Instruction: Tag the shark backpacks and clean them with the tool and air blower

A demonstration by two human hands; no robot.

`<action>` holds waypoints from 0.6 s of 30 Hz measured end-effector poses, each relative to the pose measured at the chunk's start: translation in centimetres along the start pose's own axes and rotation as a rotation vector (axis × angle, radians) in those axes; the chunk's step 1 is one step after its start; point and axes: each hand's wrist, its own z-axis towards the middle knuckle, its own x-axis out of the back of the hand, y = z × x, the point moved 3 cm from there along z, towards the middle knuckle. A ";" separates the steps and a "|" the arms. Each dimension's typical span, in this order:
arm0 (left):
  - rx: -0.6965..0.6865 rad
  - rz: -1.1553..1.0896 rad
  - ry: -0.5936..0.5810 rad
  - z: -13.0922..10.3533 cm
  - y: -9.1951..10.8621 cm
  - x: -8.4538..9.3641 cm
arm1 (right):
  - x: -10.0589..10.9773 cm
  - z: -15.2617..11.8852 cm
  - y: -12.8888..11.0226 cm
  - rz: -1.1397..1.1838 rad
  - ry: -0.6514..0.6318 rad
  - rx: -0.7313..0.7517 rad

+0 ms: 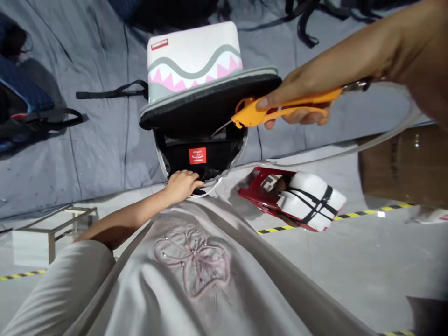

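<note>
A white backpack (192,51) with a pink-toothed mouth print lies open on the grey cloth. Its dark flap is raised, and a red label (198,156) shows on the black lining. My right hand (297,100) is wrapped round an orange air blow gun (250,114), whose thin metal nozzle points into the opening. A clear hose runs from the gun's back end. At the near rim of the bag, my left hand (184,184) is closed over the edge, with its fingertips partly hidden inside.
Grey cloth (105,154) covers the work surface, with black straps (308,28) along its far side. On the floor are a red stool with a strapped white cushion (311,198), a pale frame stool (52,231) and yellow-black tape. A cardboard box (402,168) is at right.
</note>
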 end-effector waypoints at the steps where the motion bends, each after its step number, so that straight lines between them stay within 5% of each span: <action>1: 0.060 -0.044 0.005 -0.2 -0.2 0.0 | -0.1 0.3 0.3 -0.149 -0.100 0.013; 4: 0.183 -0.123 -0.011 -0.2 -0.2 -0.3 | 0.2 1.0 1.3 -0.288 -0.176 0.053; 11: 0.242 0.006 0.182 -0.4 0.8 0.2 | 0.6 0.9 2.7 -0.139 -0.059 0.330; 16: 0.234 0.092 0.214 -1.3 1.0 0.6 | -1.4 1.5 4.2 -0.173 -0.133 0.363; 18: 0.228 0.107 0.336 -1.7 0.5 2.1 | -3.2 2.1 6.1 -0.152 -0.198 0.355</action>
